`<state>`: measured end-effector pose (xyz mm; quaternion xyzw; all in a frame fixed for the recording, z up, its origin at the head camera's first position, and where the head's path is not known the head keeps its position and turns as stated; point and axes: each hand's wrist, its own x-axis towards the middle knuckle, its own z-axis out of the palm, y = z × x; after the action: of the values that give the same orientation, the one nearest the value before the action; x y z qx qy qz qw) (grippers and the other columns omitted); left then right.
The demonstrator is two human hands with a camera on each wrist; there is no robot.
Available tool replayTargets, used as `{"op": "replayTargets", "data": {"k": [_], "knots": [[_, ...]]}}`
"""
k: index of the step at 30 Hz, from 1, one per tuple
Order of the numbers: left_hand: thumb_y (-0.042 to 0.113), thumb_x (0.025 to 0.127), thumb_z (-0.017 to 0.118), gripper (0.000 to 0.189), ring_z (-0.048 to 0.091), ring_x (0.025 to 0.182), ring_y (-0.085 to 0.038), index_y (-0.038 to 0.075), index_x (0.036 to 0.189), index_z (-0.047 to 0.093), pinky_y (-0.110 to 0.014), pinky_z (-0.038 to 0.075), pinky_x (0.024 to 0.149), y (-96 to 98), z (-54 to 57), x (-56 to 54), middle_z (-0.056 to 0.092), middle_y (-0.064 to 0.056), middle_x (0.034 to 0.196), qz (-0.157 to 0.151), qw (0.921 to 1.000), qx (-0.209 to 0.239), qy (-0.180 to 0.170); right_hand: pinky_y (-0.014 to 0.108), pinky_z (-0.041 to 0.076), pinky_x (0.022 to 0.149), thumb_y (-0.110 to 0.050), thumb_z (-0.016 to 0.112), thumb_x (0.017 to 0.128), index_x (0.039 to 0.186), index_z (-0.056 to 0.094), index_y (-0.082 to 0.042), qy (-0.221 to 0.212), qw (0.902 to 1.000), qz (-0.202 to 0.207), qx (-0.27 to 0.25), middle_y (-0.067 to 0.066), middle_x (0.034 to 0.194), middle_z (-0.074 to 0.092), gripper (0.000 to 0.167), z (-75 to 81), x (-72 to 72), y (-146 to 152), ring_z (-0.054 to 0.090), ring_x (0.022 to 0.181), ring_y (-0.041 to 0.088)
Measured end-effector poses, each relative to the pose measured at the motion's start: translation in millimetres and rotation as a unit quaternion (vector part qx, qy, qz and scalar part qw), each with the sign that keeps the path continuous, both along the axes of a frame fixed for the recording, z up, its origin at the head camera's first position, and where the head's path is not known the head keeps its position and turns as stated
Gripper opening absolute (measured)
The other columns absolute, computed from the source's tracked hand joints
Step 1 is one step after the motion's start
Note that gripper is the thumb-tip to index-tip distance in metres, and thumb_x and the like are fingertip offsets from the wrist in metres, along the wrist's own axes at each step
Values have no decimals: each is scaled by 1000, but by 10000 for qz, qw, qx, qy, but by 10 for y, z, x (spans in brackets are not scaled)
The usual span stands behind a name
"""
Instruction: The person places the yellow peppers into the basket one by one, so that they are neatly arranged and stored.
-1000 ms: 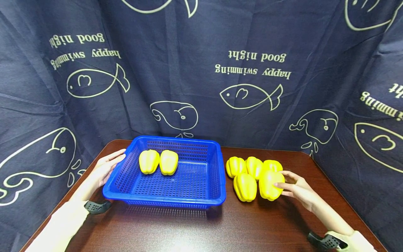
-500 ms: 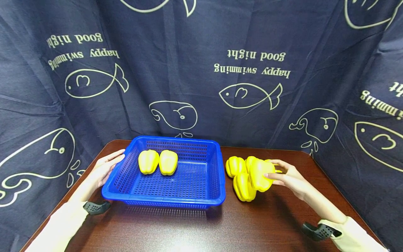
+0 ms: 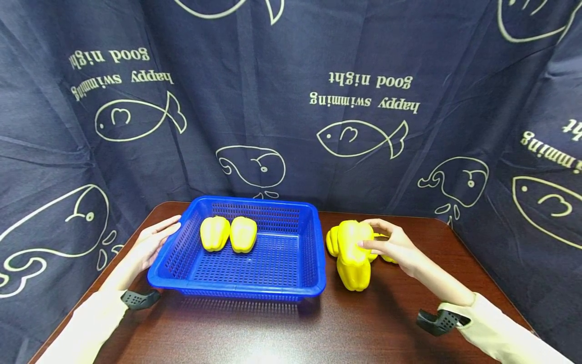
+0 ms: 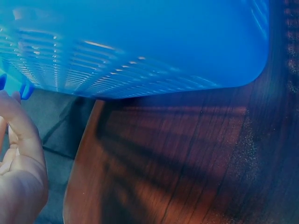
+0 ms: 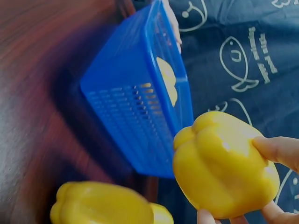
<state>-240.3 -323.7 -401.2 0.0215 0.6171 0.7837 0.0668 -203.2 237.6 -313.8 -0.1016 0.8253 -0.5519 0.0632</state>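
My right hand point(image 3: 393, 245) pinches a yellow bell pepper point(image 5: 224, 163) between thumb and fingers. In the head view it is raised over a group of other yellow bell peppers on the table, overlapping them; one pepper point(image 3: 353, 275) shows just below it. At the left, my left hand point(image 3: 152, 241) holds the side rim of a blue plastic basket point(image 3: 236, 292); its thumb is mostly hidden in the head view. Inside the basket, toward the back left, two yellow peppers stand side by side, the left pepper point(image 3: 214, 234) and the right pepper point(image 3: 243, 235).
The brown wooden table point(image 3: 218, 333) carries the basket on the left and the loose peppers to its right. Part of another pepper point(image 3: 390, 259) shows beneath my right hand. A dark blue curtain point(image 3: 291, 101) with fish drawings hangs behind and at both sides.
My right hand has lifted the pepper from the right front of the group and carried it leftward and up, over the other peppers. My left hand and the basket stay in place.
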Motion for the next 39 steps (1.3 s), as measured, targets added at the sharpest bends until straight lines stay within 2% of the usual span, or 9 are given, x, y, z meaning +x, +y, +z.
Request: {"op": "replayTargets", "data": {"k": [8,12,19,22,28,34,39], "knots": [[18,99,53,30,70,87,-7,31,125,61,-23,58,73,-10,-9,21,72,14,99,80,10000,8,-28,36,56,84,-19,73,82,132,49,0,-45,9999,107,-8,19,129,53,58,12,-83,-343,65,98,18],[19,99,53,29,70,87,-7,31,125,61,-24,58,73,-3,-14,27,72,14,99,87,10000,-18,-30,36,57,85,-19,73,83,131,50,0,-98,9998,200,-4,22,129,55,57,-13,-123,-504,68,99,22],[18,100,52,29,71,88,-8,31,123,61,-25,58,73,-11,-16,28,73,12,100,23,10000,66,11,40,56,87,-19,73,82,130,51,-2,-303,9992,198,-140,18,127,57,56,-25,-227,-789,63,100,23],[18,100,52,29,70,89,-7,31,124,61,-24,58,74,-16,-20,24,72,13,101,30,10000,36,29,37,56,86,-16,73,82,130,51,-2,-382,9986,215,-305,19,124,58,55,-19,-274,-912,61,98,21],[17,100,52,30,69,91,-5,31,125,61,-23,57,75,-5,-23,13,71,15,103,24,9998,-57,165,37,57,84,-14,74,81,128,52,-3,-517,9974,213,-456,17,124,56,53,-14,-403,-1136,64,94,19],[17,100,52,32,69,91,-5,28,129,58,-23,57,75,13,-9,25,71,15,102,47,9997,-115,229,43,54,91,-13,75,79,130,52,-3,-720,9954,136,-617,16,130,53,56,-52,-544,-1327,64,102,25],[18,99,53,33,70,90,-6,27,130,57,-23,58,74,31,14,10,71,15,101,81,9997,-149,172,45,52,93,-11,75,78,126,55,-4,-722,9952,125,-649,16,126,55,53,-77,-631,-1459,63,103,25]]}}
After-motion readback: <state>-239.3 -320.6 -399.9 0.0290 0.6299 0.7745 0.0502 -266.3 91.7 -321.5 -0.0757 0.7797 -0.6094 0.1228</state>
